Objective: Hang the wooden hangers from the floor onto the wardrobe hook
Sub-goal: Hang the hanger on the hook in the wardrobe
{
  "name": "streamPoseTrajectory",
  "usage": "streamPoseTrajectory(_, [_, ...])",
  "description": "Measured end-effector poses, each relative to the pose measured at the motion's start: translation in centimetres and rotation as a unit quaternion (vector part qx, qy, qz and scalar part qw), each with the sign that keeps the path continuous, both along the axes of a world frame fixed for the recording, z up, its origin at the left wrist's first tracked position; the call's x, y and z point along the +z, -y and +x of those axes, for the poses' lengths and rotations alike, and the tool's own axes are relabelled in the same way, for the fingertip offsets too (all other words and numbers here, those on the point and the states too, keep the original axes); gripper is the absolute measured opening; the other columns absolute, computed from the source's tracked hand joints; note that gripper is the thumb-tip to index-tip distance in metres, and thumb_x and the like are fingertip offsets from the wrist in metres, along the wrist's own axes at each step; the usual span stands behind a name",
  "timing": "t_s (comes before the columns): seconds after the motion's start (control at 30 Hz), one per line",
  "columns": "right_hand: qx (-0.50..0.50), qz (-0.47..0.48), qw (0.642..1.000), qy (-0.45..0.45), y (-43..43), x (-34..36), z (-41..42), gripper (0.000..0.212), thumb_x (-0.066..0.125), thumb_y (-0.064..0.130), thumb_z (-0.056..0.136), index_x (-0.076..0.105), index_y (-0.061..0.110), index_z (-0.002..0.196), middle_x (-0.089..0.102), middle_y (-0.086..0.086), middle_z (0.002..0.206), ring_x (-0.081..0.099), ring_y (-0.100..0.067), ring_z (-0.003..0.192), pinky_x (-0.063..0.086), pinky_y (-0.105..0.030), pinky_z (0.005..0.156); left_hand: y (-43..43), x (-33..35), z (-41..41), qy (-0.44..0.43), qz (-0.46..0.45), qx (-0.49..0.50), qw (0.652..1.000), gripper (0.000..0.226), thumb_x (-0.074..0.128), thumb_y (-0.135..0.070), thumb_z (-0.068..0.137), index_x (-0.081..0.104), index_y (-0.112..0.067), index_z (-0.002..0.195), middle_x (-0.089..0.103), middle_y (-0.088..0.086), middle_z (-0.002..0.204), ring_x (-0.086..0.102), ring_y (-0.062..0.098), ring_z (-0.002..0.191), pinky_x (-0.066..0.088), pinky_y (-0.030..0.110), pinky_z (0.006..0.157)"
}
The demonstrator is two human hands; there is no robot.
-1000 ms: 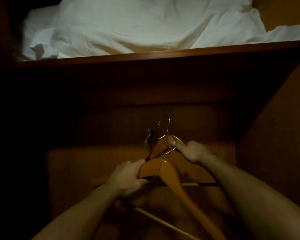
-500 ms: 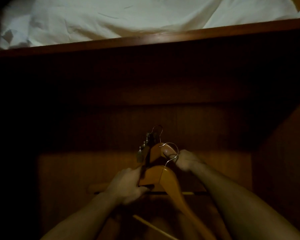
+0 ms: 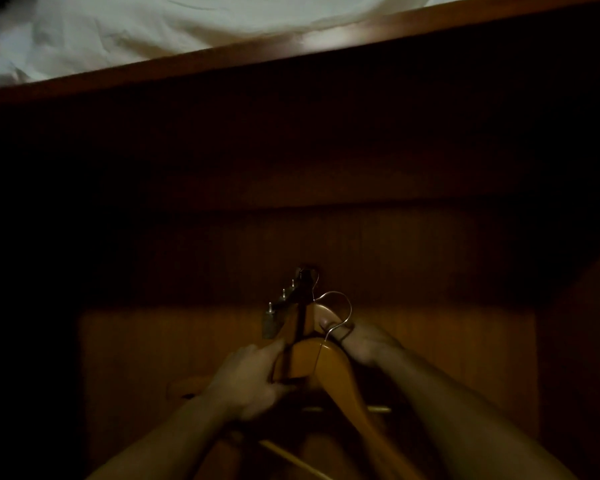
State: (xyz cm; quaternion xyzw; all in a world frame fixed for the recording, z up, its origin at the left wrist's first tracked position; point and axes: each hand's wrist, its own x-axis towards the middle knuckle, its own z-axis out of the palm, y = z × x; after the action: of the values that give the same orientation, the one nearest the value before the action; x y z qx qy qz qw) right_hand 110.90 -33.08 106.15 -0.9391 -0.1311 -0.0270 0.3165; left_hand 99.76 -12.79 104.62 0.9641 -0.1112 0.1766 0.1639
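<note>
Head cam, dim wardrobe interior, both grips up at centre frame. Left grip (image 3: 246, 382) is clenched on the front hanger (image 3: 333, 368), fingers curled over its left shoulder just below the crown. That hanger's right arm runs down and right betw. the two forearms to the bottom edge.

Right grip (image 3: 368, 344) is grasping the rear hanger (image 3: 321, 311) at its crown. The thumb tip is pressed on the wood and the other fingers are wrapped behind, so I can't see them well. The front hanger's wire hook (image 3: 342, 304) rises from just beside that thumb and loops above the right grip. It hangs free in the air, just right of the wardrobe hook (image 3: 281, 306) and not on it.

The wardrobe hook is a dark bracket w/ a row of small metal pegs, sticking out from the back panel (image 3: 447, 341) and sloping down-left toward me. The rear hanger sits right against it, its thin wire reaching up to the bracket's base. Too dark to tell if it's seated on a peg.

Two pale crossbars (image 3: 378, 408) show low in frame. I can't tell which hanger each belongs to.

Up top is a wooden shelf (image 3: 291, 53) w/ white bedding (image 3: 136, 29) lying on it.
</note>
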Motion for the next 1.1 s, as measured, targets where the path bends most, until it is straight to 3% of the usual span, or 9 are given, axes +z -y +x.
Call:
streamPoseTrajectory(0.1, [0.001, -0.012, 1.0, -0.001, -0.3, -0.5, 0.6, 0.083, 0.026, 0.092, 0.077, 0.069, 0.022, 0.091, 0.066, 0.001, 0.089, 0.061, -0.016, 0.08, 0.044, -0.03, 0.071, -0.5, 0.0, -0.1, 0.01, 0.025, 0.011, 1.0, 0.022, 0.064, -0.05, 0.081, 0.048, -0.046, 0.094, 0.062, -0.015, 0.085, 0.058, 0.001, 0.076, 0.044, 0.025, 0.071])
streamPoseTrajectory(0.33, [0.021, -0.027, 0.999, -0.009, -0.4, -0.2, 0.1, 0.071, 0.026, 0.084, 0.087, 0.063, 0.023, 0.083, 0.06, 0.0, 0.082, 0.056, -0.017, 0.076, 0.043, -0.032, 0.077, -0.7, -0.1, -0.1, 0.022, 0.049, 0.019, 0.998, 0.021, 0.066, -0.044, 0.079, 0.046, -0.042, 0.086, 0.059, -0.014, 0.074, 0.056, 0.001, 0.064, 0.035, 0.018, 0.058])
streamPoseTrajectory(0.5, [0.031, -0.063, 0.997, -0.008, 0.4, 0.4, -0.3, 0.074, 0.024, 0.07, 0.097, 0.062, 0.016, 0.129, 0.063, -0.01, 0.127, 0.059, -0.027, 0.116, 0.044, -0.039, 0.102, -0.1, 0.0, 0.3, 0.009, 0.012, 0.01, 1.0, 0.024, 0.065, -0.052, 0.08, 0.052, -0.039, 0.096, 0.064, -0.014, 0.081, 0.059, 0.0, 0.071, 0.05, 0.026, 0.072])
streamPoseTrajectory(0.67, [0.002, -0.018, 1.0, -0.002, 2.2, 0.7, -1.1, 0.073, 0.026, 0.07, 0.097, 0.052, 0.019, 0.142, 0.053, -0.008, 0.146, 0.05, -0.028, 0.131, 0.039, -0.04, 0.11, 1.1, 0.5, 0.5, 0.008, 0.029, 0.033, 0.999, 0.05, 0.065, -0.057, 0.081, 0.047, -0.039, 0.124, 0.045, -0.025, 0.094, 0.049, 0.002, 0.09, 0.038, 0.02, 0.078])
streamPoseTrajectory(0.8, [-0.016, -0.016, 0.999, 0.023, 3.8, 1.1, -1.9, 0.073, 0.023, 0.07, 0.097, 0.058, 0.018, 0.134, 0.059, -0.008, 0.137, 0.055, -0.025, 0.122, 0.04, -0.033, 0.095, 2.2, 0.3, 0.7, 0.004, -0.007, 0.036, 0.999, 0.054, 0.064, -0.053, 0.085, 0.045, -0.035, 0.131, 0.033, -0.027, 0.09, 0.044, 0.003, 0.097, 0.03, 0.016, 0.073])
streamPoseTrajectory(0.9, [0.02, 0.04, 0.999, 0.013, 4.8, 1.6, -3.2, 0.075, 0.019, 0.074, 0.093, 0.062, 0.024, 0.129, 0.064, -0.002, 0.128, 0.058, -0.021, 0.115, 0.039, -0.034, 0.091, 2.1, 0.5, 1.0, 0.004, -0.01, 0.041, 0.999, 0.053, 0.064, -0.048, 0.087, 0.043, -0.032, 0.134, 0.05, -0.02, 0.109, 0.05, 0.007, 0.106, 0.038, 0.02, 0.086])
streamPoseTrajectory(0.97, [0.056, 0.079, 0.995, 0.006, 5.0, 2.2, -4.4, 0.088, 0.015, 0.083, 0.081, 0.069, 0.022, 0.114, 0.072, -0.002, 0.104, 0.066, -0.019, 0.099, 0.045, -0.034, 0.085, 1.7, 1.0, 1.3, -0.006, -0.002, 0.055, 0.998, 0.054, 0.06, -0.05, 0.089, 0.04, -0.033, 0.136, 0.057, -0.007, 0.121, 0.055, 0.01, 0.106, 0.046, 0.027, 0.091])
streamPoseTrajectory(1.03, [0.094, 0.094, 0.991, -0.019, 4.9, 2.6, -5.2, 0.094, 0.016, 0.087, 0.072, 0.069, 0.023, 0.114, 0.071, -0.003, 0.1, 0.067, -0.02, 0.099, 0.047, -0.037, 0.087, 1.3, 1.4, 1.6, -0.019, -0.021, 0.073, 0.997, 0.047, 0.055, -0.052, 0.091, 0.042, -0.034, 0.133, 0.062, -0.006, 0.105, 0.06, 0.007, 0.088, 0.051, 0.023, 0.074])
streamPoseTrajectory(1.1, [0.123, 0.085, 0.985, -0.086, 4.7, 2.4, -5.4, 0.088, 0.029, 0.091, 0.069, 0.066, 0.029, 0.12, 0.069, 0.001, 0.103, 0.065, -0.02, 0.099, 0.048, -0.039, 0.087, 1.1, 1.6, 1.8, -0.015, -0.047, 0.084, 0.995, 0.037, 0.051, -0.049, 0.095, 0.051, -0.029, 0.126, 0.059, -0.009, 0.081, 0.054, 0.001, 0.062, 0.041, 0.015, 0.052])
